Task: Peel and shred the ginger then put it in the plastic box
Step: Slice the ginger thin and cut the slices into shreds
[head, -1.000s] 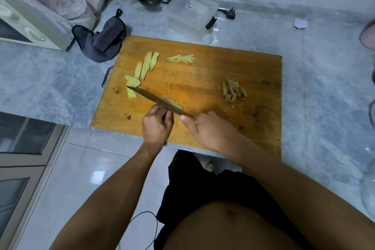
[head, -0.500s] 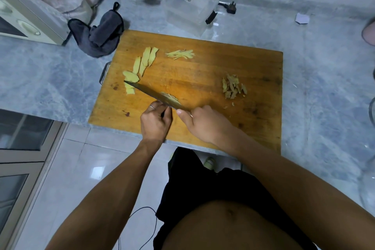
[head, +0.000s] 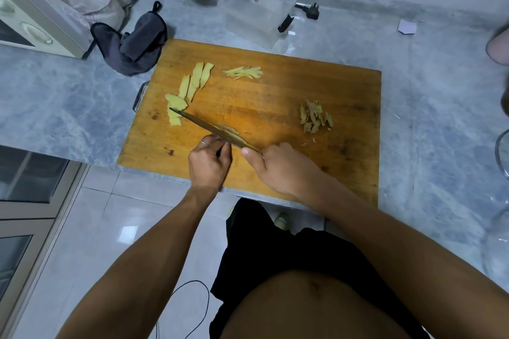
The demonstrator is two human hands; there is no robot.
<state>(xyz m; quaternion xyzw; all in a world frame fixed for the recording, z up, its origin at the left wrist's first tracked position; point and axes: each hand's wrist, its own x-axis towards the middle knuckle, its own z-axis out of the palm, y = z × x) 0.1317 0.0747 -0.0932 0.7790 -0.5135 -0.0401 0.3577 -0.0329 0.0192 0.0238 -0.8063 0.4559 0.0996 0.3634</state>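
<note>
Head view, landmark: the cutting board [head: 275,96] on the grey marble table [head: 55,96].
Right hand [head: 278,165]: at the board's near edge, fingers curled round the handle of the knife [head: 212,129], thumb laid along the blade's back.
Knife: edge down on the board, tip pointing to the board's left side.
Left hand [head: 209,158]: just left of the right hand, fingertips bent down against the ginger stack [head: 228,129] beside the blade.
Ginger slices [head: 190,88]: on the board's left part, the nearest one under the knife tip.
Ginger shreds [head: 243,72]: near the board's far edge.
Ginger peel [head: 315,117]: a small heap on the board's right part.
Plastic box [head: 260,12]: clear, on the table just beyond the board's far edge.
Grey cloth [head: 135,44]: off the board's far left corner.
</note>
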